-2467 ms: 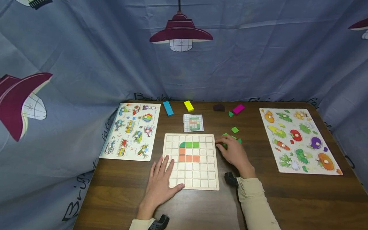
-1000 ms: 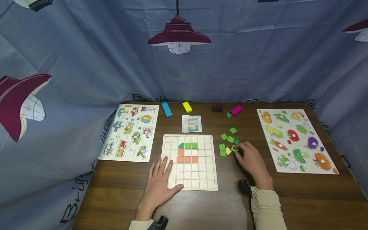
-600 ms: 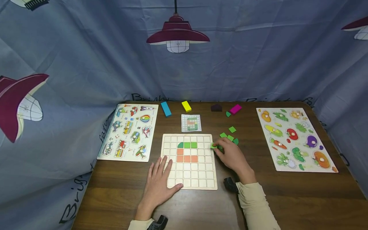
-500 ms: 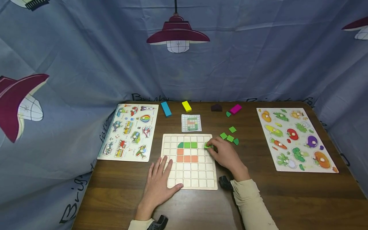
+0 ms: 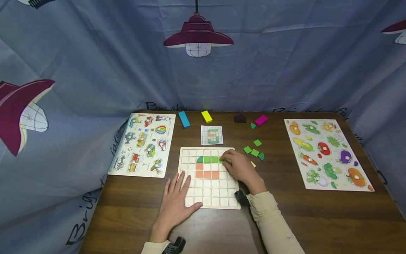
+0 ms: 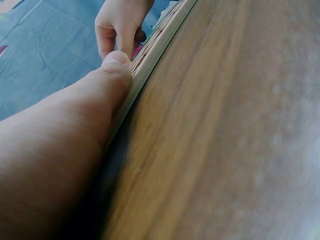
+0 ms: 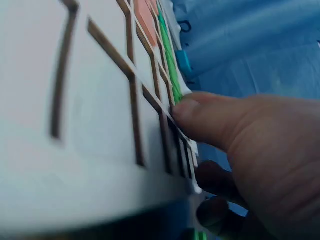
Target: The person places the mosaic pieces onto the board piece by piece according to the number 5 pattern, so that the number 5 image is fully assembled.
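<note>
Vehicle peg puzzle [image 5: 144, 144]: flat at the table's [image 5: 317, 218] left edge, all pieces seated.

Blue block [image 5: 184, 119] and yellow block [image 5: 207, 116]: at the far edge, side by side and apart.

Left hand [image 5: 175, 203]: grip wide, fingers straight, flat on the near-left corner of the grid board [image 5: 209, 197]; thumb against the board's near edge.

Grid board: centre of the table. Third row holds a dark green quarter-round and two green squares; below them, a row of three orange squares [image 5: 207, 174].

Pattern card [image 5: 211, 135]: just behind the board.

Right hand [image 5: 238, 167]: over the board's right part, grip narrow, fingertips pinching a green tile [image 5: 223, 160] at the cell just right of the green row.

Loose green tiles [image 5: 254, 150]: on the table right of the board; one yellow piece [image 5: 253, 164] beside the right hand.

Dark house-shaped block [image 5: 240, 118] and magenta block [image 5: 262, 120]: far edge, right of centre.

Vegetable peg puzzle [image 5: 326, 153]: flat at the right edge.
</note>
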The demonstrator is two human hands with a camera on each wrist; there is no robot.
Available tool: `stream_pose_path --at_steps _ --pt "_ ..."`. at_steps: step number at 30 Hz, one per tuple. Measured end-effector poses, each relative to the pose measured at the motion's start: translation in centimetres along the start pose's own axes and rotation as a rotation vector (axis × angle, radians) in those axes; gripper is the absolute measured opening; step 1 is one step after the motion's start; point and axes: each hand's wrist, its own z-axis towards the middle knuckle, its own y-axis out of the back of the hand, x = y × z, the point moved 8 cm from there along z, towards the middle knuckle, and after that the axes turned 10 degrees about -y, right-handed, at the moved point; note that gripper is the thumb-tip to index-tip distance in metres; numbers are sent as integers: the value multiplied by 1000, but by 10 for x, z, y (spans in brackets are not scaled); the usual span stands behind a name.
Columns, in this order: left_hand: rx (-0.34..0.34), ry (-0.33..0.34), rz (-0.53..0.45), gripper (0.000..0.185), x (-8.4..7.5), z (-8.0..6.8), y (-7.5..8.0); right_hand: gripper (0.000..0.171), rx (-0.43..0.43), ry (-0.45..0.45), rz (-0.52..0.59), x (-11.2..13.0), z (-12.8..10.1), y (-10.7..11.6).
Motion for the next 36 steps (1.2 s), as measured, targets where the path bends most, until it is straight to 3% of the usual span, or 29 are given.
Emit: stream_pose_path --at_steps 9,17,23,29,36 --pt "32 6 -7 102 0 1 -3 24 51 -16 7 -15 -11 6" --pt "-18 -6 -1 101 -2 0 0 31 -67 -181 71 -76 -37 26" --pt "-17 -8 -9 101 -2 1 1 38 -158 -236 83 -108 -64 38" --pt "3 -1 0 102 0 0 1 41 -143 -192 102 -107 -66 32" --pt "-9 -11 14 101 -1 0 1 25 -206 -225 27 -106 -65 32"
